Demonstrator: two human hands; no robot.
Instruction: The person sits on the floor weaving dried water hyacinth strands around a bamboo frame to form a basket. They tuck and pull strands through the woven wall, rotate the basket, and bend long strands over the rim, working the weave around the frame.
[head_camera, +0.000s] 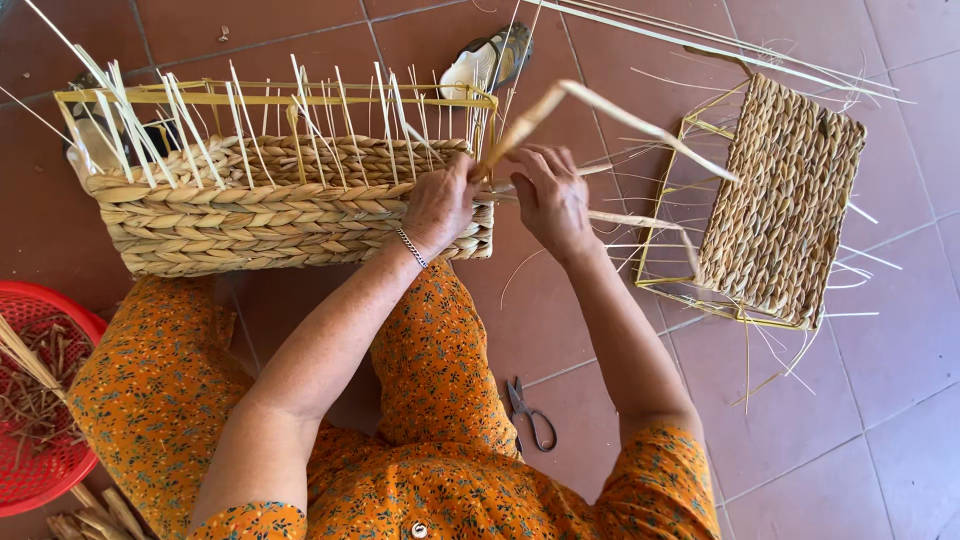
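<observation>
At the right end of the half-woven basket on the tiled floor, both hands grasp a flat straw strand: left hand pinching it against the basket corner, right hand pulling. Keeping tension even and the strand flat should seat it snugly; scissors lie below the basket.

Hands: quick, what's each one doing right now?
Left hand: closed, pinching the straw strand at the basket corner.
Right hand: closed on the same strand.

Half-woven basket sits on the floor at left, woven panel well to its right, scissors nearer between them, tub far left.
</observation>
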